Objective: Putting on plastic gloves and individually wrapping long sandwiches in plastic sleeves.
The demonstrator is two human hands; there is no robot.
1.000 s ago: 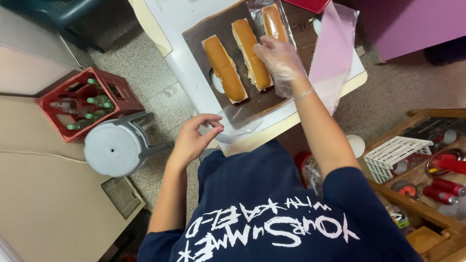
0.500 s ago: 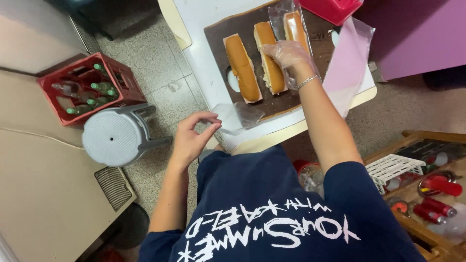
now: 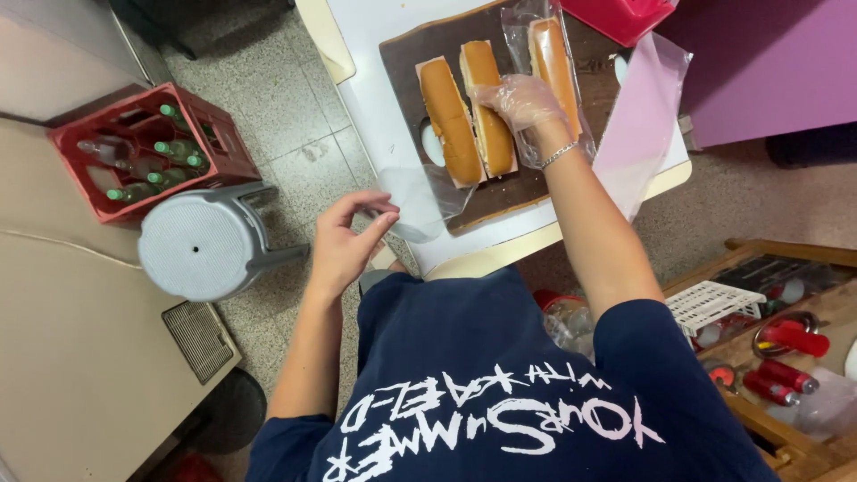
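Three long bread buns lie on a brown board (image 3: 402, 71) on a white table (image 3: 375, 98). My right hand (image 3: 522, 103), in a clear glove, closes its fingers over the middle bun (image 3: 489, 134). The left bun (image 3: 449, 120) lies bare beside it. The right bun (image 3: 553, 58) sits inside a clear bag. My left hand (image 3: 344, 241), bare, pinches an empty clear plastic bag (image 3: 420, 201) just off the table's near edge. My dark blue shirt fills the bottom of the view.
A loose pinkish plastic bag (image 3: 643, 116) lies at the board's right. A red crate of green bottles (image 3: 147, 152) and a grey stool (image 3: 205, 245) stand on the floor at left. A wooden shelf (image 3: 786, 339) with red items and a white basket (image 3: 710, 303) is at right.
My right hand has shifted from the bagged bun to the middle bun. My left hand has kept the clear bag and moved slightly away from the table's edge.
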